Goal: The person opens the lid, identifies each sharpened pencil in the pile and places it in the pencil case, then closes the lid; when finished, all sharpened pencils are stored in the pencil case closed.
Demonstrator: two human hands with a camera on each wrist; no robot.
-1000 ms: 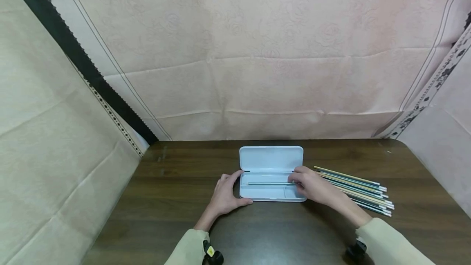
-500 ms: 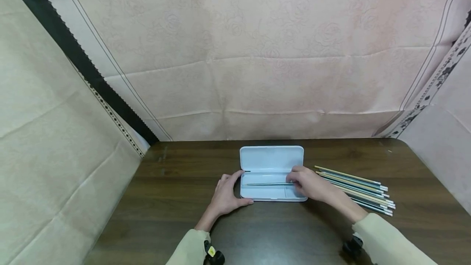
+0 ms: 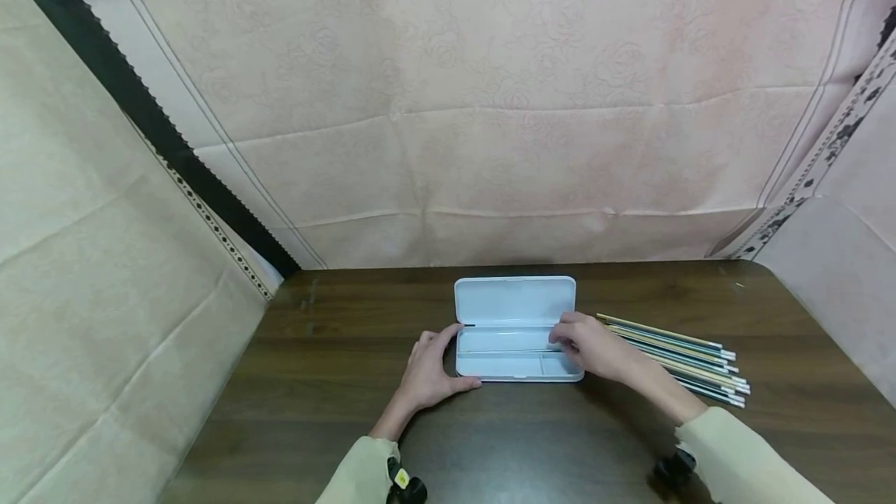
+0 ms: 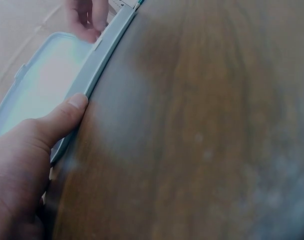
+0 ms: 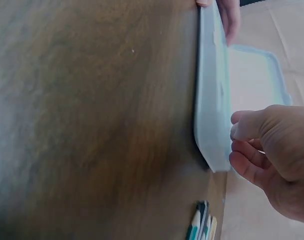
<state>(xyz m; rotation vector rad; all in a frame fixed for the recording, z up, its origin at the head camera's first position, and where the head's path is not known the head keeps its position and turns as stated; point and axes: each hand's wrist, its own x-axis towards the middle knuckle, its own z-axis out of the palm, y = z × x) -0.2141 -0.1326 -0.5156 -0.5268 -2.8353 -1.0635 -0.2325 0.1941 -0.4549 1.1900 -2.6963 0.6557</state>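
Note:
A light blue pencil case [image 3: 483, 366] lies on the table with its lid raised at the back. It has a long rear compartment and a divided front part. My left hand [image 3: 425, 376] grips its left end, thumb along the front edge; the left wrist view shows the thumb [image 4: 67, 116] pressing the side. My right hand [image 3: 591, 347] is over the case's right end, fingers loosely bent. In the right wrist view nothing shows between the thumb and fingers [image 5: 249, 162]. These fingers hide part of the rear compartment.
Several pencils [image 3: 689, 356], teal and pale yellow, lie in a loose bundle right of the case, partly behind the right forearm. Their tips show in the right wrist view. A cloth screen [image 3: 518, 138] stands behind the brown wooden table [image 3: 350, 317].
The thin teal pencil that ran leftward from my right fingers across the case is no longer visible. The right hand has shifted only slightly; the left hand keeps its place.

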